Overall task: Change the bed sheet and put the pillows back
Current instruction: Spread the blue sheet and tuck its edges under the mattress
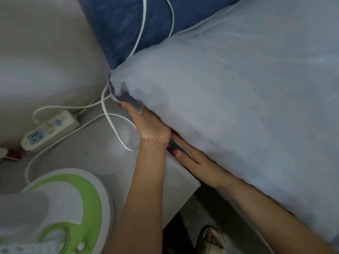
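Observation:
A pale grey-blue bed sheet (238,88) covers the mattress and hangs over its near corner. Above it, a dark blue patterned layer (128,28) of the bed is uncovered. My left hand (148,123), with a thread bracelet on the wrist, presses flat against the side of the corner, and its fingertips go under the sheet's bunched edge (119,92). My right hand (198,164) lies with straight fingers pushed in beneath the sheet-covered mattress edge, and only the thumb and the back of the hand show. No pillows are in view.
White cables (113,121) loop beside the corner and run up over the blue layer. A power strip (49,129) lies by the wall at left. A green-and-white fan base (77,204) stands bottom left on a white bedside surface (176,191). My sandalled foot (211,239) is below.

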